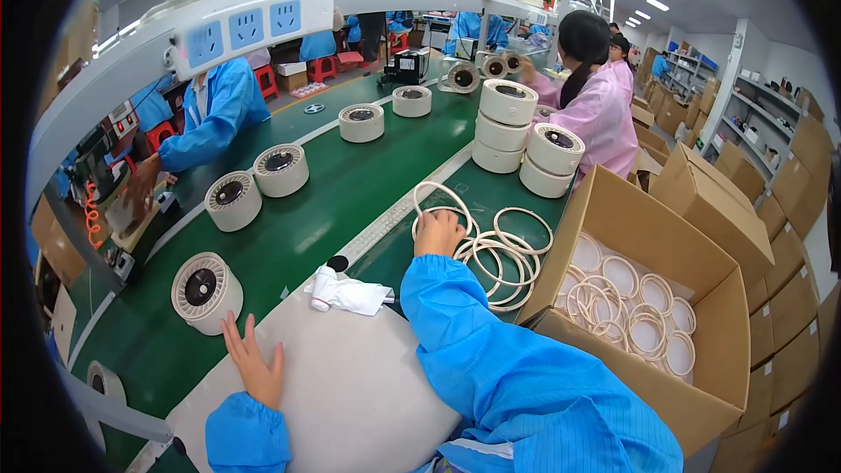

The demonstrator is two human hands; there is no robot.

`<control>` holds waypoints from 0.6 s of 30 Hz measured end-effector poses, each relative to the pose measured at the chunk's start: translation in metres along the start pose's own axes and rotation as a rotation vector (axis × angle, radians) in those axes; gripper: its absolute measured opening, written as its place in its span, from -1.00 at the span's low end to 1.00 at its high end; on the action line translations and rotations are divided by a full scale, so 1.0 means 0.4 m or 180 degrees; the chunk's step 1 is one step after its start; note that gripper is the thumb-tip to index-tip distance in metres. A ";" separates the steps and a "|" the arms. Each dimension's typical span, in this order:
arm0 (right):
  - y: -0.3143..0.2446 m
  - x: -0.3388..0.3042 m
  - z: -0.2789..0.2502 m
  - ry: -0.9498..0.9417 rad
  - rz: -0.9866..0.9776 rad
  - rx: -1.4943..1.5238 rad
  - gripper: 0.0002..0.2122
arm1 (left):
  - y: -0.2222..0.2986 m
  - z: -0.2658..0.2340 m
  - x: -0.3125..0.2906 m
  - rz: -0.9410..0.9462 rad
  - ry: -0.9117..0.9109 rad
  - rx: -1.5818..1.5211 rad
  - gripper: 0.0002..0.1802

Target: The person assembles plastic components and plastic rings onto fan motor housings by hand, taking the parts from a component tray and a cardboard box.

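My left hand is open with its fingers spread above the pale mat. Its fingertips are at the near rim of a round white housing with a black centre on the green conveyor; whether they touch it I cannot tell. Further right, the fingers of my right hand are curled round a cream ring, which stands tilted up from the surface. Several more cream rings lie in a loose, overlapping heap beside that hand. My fingertips there are partly hidden by the back of the hand.
An open carton of cream rings stands at my right. White housings are stacked beyond the heap, and others sit along the conveyor. A white tube on a cloth lies between my arms. Co-workers in blue and pink sit across and ahead.
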State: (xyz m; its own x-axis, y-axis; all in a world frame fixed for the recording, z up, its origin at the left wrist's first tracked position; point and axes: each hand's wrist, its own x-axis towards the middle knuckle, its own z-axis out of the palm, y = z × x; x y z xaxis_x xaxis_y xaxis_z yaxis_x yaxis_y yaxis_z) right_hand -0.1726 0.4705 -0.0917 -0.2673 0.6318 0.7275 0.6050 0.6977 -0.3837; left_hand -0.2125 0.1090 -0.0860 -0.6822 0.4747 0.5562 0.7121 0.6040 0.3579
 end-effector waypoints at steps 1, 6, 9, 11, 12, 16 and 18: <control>-0.010 0.001 -0.005 -0.0012 -0.0033 -0.0014 -0.93 | 0.001 -0.001 0.002 -0.0032 0.0003 -0.0021 -0.23; -0.178 -0.009 -0.139 0.0611 -0.1063 0.1934 -0.95 | 0.010 -0.003 0.014 -0.0185 0.0172 -0.0379 -0.35; -0.374 -0.144 -0.187 0.0299 -0.1861 0.3149 -0.90 | -0.052 -0.014 0.016 -0.0424 0.0529 -0.1016 -0.42; -0.445 -0.272 -0.187 -0.0352 -0.2247 0.3399 -0.91 | -0.081 -0.047 0.034 -0.0960 0.1836 -0.1819 -0.47; -0.467 -0.330 -0.188 -0.0365 -0.2513 0.3420 -0.91 | -0.059 -0.110 0.048 -0.0761 0.2059 -0.1490 -0.48; -0.421 -0.416 -0.167 -0.1865 -0.2919 0.3399 -0.90 | 0.132 -0.322 0.115 0.0256 0.2752 -0.1393 -0.43; -0.420 -0.443 -0.166 -0.2633 -0.3261 0.3121 -0.89 | 0.226 -0.407 0.083 0.0182 0.3538 -0.2018 -0.40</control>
State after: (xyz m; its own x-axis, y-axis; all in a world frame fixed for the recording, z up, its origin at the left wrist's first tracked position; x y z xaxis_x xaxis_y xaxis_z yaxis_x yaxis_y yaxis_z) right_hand -0.1771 0.2187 -0.1185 -0.7322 -0.4277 0.5301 -0.6581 0.6446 -0.3890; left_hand -0.1438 0.0750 0.0871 -0.3617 -0.4833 0.7972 0.8990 0.0456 0.4355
